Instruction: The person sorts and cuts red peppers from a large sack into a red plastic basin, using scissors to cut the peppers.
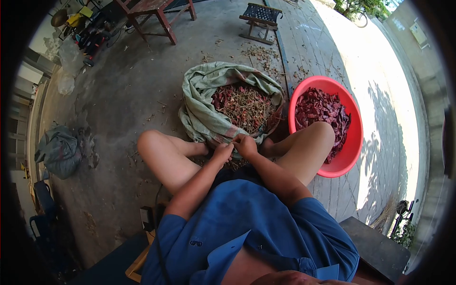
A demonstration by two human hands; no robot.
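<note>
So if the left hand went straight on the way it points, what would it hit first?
Probably the right hand: the left hand points toward it, with their fingertips close together, though the exact depth is unclear.

A bare grey concrete floor (pixel 118 95) runs across the space, stained and strewn with dry plant bits, a red-brown wooden chair (pixel 154 12) standing at its far side, well apart from a small folding stool with a dark woven seat (pixel 261 14). Over on the right, hard sunlight bleaches a broad strip of pale ground (pixel 370 61), dappled with leaf shadows, just beside a long grey wall (pixel 418 71) with green foliage (pixel 363 5) near its far end. On the shadier left, what looks like pale shelving or a door frame (pixel 35 114) curves along the dim edge.
</note>
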